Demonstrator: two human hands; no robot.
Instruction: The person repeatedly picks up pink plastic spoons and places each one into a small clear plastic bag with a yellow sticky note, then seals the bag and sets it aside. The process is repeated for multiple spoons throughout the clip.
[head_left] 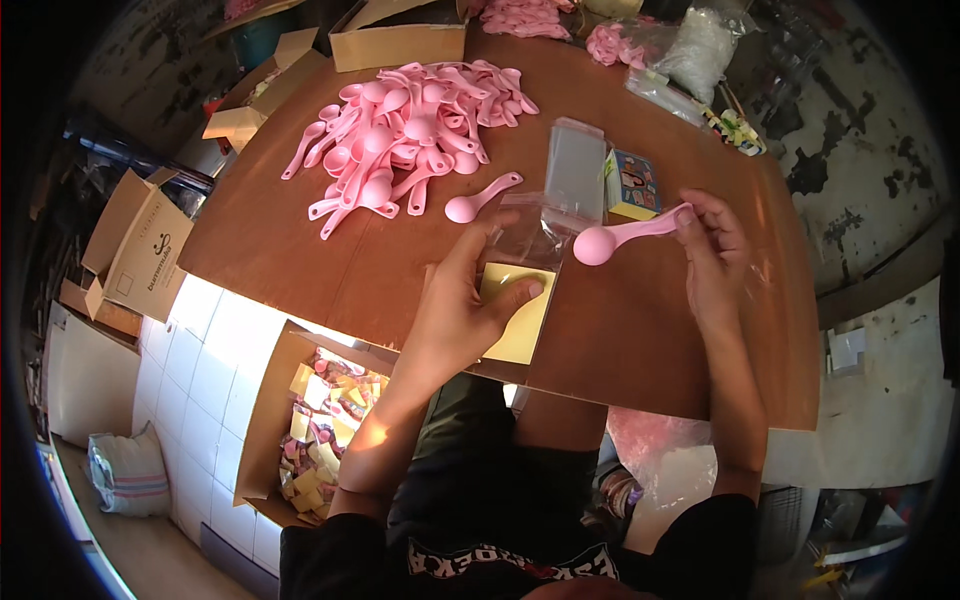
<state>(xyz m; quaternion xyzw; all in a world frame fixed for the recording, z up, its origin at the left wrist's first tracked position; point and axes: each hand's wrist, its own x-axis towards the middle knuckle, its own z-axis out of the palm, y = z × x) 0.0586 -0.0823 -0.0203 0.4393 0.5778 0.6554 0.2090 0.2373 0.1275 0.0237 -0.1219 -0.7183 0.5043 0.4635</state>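
My right hand (pixel 715 255) pinches the handle end of a pink measuring spoon (pixel 597 245), held out over the table with its round bowl pointing left. My left hand (pixel 462 310) is at a clear plastic bag (pixel 530 232) with a yellow card (pixel 517 335) in its lower part. The left thumb lies across the card, and the fingertips are by the bag's upper end. Just beyond that hand lies a single pink spoon (pixel 466 208). A large heap of pink spoons (pixel 418 128) covers the table farther back on the left.
Beyond the bag lie a stack of clear bags (pixel 576 165) and a small blue-and-yellow box (pixel 634 186). Cardboard boxes (pixel 398 45) stand at the table's far edge. Below the near left edge, an open carton (pixel 262 435) holds many packed pieces. A filled plastic bag (pixel 703 52) sits far right.
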